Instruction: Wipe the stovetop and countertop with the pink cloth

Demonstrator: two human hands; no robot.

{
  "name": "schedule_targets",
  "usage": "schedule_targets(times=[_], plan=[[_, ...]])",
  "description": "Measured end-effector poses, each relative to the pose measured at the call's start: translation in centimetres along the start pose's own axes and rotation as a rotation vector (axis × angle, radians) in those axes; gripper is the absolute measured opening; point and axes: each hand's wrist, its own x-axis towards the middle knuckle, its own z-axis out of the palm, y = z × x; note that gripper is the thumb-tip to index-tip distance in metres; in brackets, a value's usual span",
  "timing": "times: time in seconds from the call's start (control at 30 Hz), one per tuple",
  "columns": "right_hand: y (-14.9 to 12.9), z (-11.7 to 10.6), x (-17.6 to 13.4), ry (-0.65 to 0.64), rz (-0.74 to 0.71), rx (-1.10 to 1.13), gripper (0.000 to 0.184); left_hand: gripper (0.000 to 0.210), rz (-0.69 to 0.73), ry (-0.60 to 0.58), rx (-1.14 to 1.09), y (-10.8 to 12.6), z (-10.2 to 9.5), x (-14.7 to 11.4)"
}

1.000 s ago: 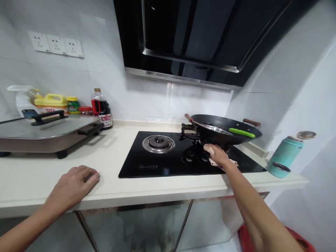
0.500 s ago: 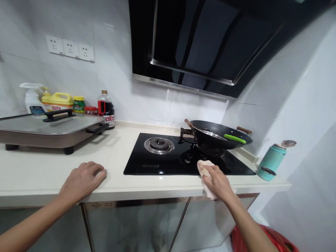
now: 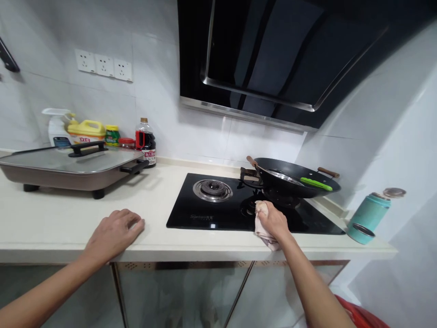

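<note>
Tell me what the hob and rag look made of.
Hob: glossy black, likely glass; it mirrors light. Rag, in the right hand: soft pale cloth, crumpled and drooping.

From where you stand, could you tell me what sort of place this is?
A home kitchen, most likely: a gas hob with a wok set in a counter, a range hood above, sauce bottles by the tiled wall.

a home kitchen: gas hob (image 3: 239, 205), wok (image 3: 293, 177), range hood (image 3: 273, 59), sauce bottles (image 3: 146, 141) on counter (image 3: 68, 223).
</note>
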Motion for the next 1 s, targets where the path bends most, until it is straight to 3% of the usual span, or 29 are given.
schedule_targets(times=[0.27, 0.53, 0.63, 0.8, 0.9, 1.0], plan=[[-1.8, -0.6, -2.5, 0.006, 0.016, -0.013, 0.046, 0.043, -0.009, -0.014, 0.021, -0.2, 0.0, 0.2], [-2.6, 0.4, -7.3, 0.063, -0.443, 0.147, 0.052, 0.049, -0.027, -0.039, 0.026, -1.2, 0.4, 1.1], [-1.1, 0.0, -7.2, 0.024, -0.368, 0.147, 0.047, 0.05, -0.035, -0.045, 0.03, -1.4, 0.4, 1.2], [2.5, -0.9, -6.0, -0.001, -0.105, 0.109, 0.034, 0.054, -0.037, -0.035, 0.019, -1.5, 0.4, 1.2], [5.8, -1.5, -5.6, -0.008, 0.019, 0.168, 0.032, 0.052, -0.038, -0.018, 0.0, -1.5, 0.5, 1.1], [10.2, -2.5, -5.0, 0.089, 0.081, 0.24, 0.039, 0.05, -0.027, 0.006, -0.014, -1.5, 0.7, 1.0]])
